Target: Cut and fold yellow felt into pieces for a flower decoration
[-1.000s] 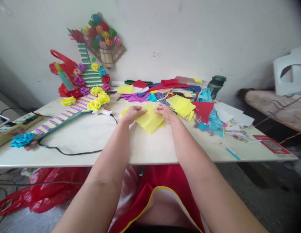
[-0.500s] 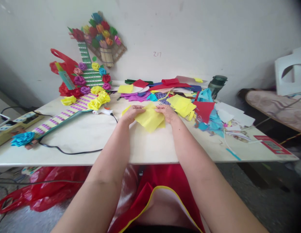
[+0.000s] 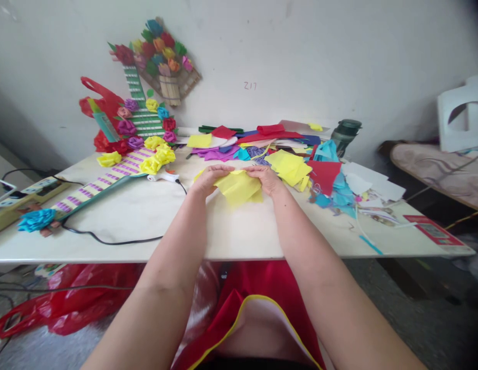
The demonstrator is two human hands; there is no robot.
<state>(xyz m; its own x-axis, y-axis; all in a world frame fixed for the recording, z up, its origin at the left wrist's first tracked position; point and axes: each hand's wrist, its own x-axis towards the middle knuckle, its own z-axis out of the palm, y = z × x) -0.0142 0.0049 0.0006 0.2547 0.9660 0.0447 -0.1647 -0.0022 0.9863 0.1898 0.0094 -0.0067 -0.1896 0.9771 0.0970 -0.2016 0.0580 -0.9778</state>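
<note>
white table point(image 3: 242, 236), hands point(image 3: 235, 180) pinching yellow paper point(image 3: 241, 190)

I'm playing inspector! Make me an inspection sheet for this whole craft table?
Surface: off-white flat tabletop, things along its back and sides; spills: nothing seen.
Job's things: thin yellow paper sheet, held; lower edge blurred.
Clutter: loose yellow paper squares, red paper piece and crumpled light-blue scraps, right of the hands.
Hands: left hand and right hand grip the sheet's upper part.
Cables: thin black cord crosses the left side, partly hidden by the left arm.
Surroundings: pale wall behind; shiny red plastic bag below, left.
</note>
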